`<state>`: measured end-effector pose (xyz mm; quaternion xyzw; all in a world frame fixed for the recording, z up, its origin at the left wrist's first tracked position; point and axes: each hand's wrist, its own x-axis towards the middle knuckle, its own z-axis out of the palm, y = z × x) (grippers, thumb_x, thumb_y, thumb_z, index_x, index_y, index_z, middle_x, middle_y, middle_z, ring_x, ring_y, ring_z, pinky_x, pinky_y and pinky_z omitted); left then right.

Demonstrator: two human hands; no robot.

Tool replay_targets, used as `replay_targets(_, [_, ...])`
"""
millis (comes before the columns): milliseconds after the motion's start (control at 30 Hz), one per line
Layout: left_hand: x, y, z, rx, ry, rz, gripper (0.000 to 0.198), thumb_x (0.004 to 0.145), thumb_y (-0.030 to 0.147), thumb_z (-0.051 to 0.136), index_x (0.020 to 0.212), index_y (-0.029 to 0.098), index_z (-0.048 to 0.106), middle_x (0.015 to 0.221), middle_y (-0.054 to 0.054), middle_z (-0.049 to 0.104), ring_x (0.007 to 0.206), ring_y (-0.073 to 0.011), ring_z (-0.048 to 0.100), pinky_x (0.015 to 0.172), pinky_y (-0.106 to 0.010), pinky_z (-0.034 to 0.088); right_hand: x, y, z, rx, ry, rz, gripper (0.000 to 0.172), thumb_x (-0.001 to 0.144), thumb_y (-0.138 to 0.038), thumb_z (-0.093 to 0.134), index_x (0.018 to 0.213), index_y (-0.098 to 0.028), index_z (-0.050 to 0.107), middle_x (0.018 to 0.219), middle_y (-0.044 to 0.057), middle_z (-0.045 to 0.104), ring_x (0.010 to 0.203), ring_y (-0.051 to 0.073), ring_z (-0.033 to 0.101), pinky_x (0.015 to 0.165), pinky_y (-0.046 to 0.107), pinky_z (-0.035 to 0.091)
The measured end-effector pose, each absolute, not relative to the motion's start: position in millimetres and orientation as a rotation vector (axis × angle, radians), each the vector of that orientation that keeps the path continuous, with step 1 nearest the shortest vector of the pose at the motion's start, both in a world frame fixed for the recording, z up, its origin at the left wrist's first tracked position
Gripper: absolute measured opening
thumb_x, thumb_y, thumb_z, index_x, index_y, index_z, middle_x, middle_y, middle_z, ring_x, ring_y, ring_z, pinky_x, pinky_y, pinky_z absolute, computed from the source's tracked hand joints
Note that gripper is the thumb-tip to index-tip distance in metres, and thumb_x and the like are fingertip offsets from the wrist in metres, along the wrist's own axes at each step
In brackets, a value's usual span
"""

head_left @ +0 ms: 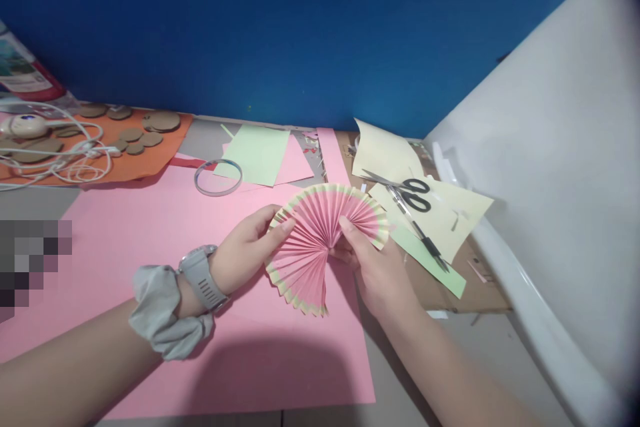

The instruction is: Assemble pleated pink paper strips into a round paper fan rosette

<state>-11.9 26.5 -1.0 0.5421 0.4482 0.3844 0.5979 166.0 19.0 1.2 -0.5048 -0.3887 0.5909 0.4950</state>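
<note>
A pleated paper fan [305, 260], pink with a pale yellow-green rim, is spread over most of a circle, with a gap at its lower right. My left hand [253, 240] pinches its upper left edge, thumb on top and fingers behind. On the right side, my right hand [375, 263] grips the folds near the centre, its thumb lying across the pleats and its other fingers partly hidden underneath. Below the fan lies a large pink paper sheet [165, 227]. A grey watch and a grey scrunchie circle my left wrist.
Black-handled scissors [415, 193] and a pen [423, 233] rest on pale yellow paper [450, 207] at right. A clear ring [219, 178] and green paper [260, 150] lie behind the fan. Cardboard pieces [161, 121] and white cables [85, 147] cover orange paper. A blue wall stands behind.
</note>
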Motion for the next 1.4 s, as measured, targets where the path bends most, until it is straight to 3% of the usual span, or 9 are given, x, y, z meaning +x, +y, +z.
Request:
replay_targets(200, [-13, 27, -1, 1.249, 1.022, 0.967, 0.021, 0.087, 0.035, 0.047, 0.095, 0.017, 0.053, 0.085, -0.002, 0.058, 0.078, -0.0139, 0.055, 0.070, -0.026, 0.046, 171, 17, -1, -1.422, -1.115, 1.265, 0.028, 0.076, -0.041, 0.062, 0.097, -0.023, 0.061, 0.095, 0.004, 0.069, 0.080, 0.021, 0.066, 0.076, 0.038, 0.053])
replay_targets(333, [-12, 28, 0, 1.288, 1.043, 0.962, 0.024, 0.083, 0.037, 0.052, 0.096, 0.017, 0.053, 0.091, -0.004, 0.061, 0.083, -0.0169, 0.058, 0.075, -0.030, 0.046, 168, 16, 1, -1.444, -1.212, 1.235, 0.026, 0.077, -0.041, 0.060, 0.097, -0.023, 0.061, 0.091, 0.003, 0.070, 0.087, 0.021, 0.065, 0.084, 0.039, 0.049])
replay_targets(600, [-13, 28, 1, 1.439, 1.208, 0.957, 0.023, 0.085, 0.039, 0.048, 0.085, 0.017, 0.054, 0.081, 0.000, 0.060, 0.076, -0.0150, 0.056, 0.070, -0.026, 0.044, 164, 16, 7, -1.382, -1.216, 1.309, 0.028, 0.077, -0.037, 0.062, 0.100, -0.023, 0.060, 0.100, 0.004, 0.067, 0.096, 0.021, 0.063, 0.083, 0.035, 0.050])
replay_targets(767, [-15, 29, 0, 1.416, 1.242, 1.011, 0.023, 0.084, 0.039, 0.049, 0.080, 0.017, 0.052, 0.074, 0.002, 0.055, 0.069, -0.0128, 0.052, 0.065, -0.024, 0.042, 167, 19, 0, -1.297, -0.980, 1.477, 0.031, 0.076, -0.041, 0.062, 0.100, -0.021, 0.059, 0.085, 0.004, 0.066, 0.071, 0.018, 0.066, 0.066, 0.034, 0.055])
replay_targets(1000, [-21, 36, -2, 1.322, 1.244, 1.132, 0.024, 0.085, 0.040, 0.047, 0.086, 0.017, 0.053, 0.080, -0.001, 0.058, 0.074, -0.0155, 0.054, 0.071, -0.028, 0.044, 172, 23, 1, -1.299, -0.917, 1.471, 0.029, 0.073, -0.040, 0.065, 0.091, -0.021, 0.056, 0.065, -0.003, 0.059, 0.051, 0.012, 0.059, 0.051, 0.028, 0.054])
replay_targets(1167, [-28, 45, -9, 1.231, 1.323, 1.262, 0.026, 0.083, 0.043, 0.049, 0.087, 0.019, 0.055, 0.083, -0.002, 0.060, 0.079, -0.0183, 0.057, 0.073, -0.030, 0.044, 171, 20, 3, -1.304, -1.075, 1.566, 0.025, 0.075, -0.039, 0.064, 0.081, -0.019, 0.051, 0.060, -0.004, 0.058, 0.052, 0.012, 0.059, 0.055, 0.029, 0.054])
replay_targets(1400, [-31, 49, -10, 1.139, 1.407, 1.380, 0.026, 0.081, 0.045, 0.050, 0.083, 0.020, 0.055, 0.078, -0.002, 0.062, 0.074, -0.0189, 0.058, 0.068, -0.030, 0.043, 169, 18, 4, -1.284, -1.206, 1.621, 0.023, 0.080, -0.040, 0.057, 0.086, -0.018, 0.057, 0.078, 0.002, 0.064, 0.066, 0.012, 0.062, 0.063, 0.029, 0.055])
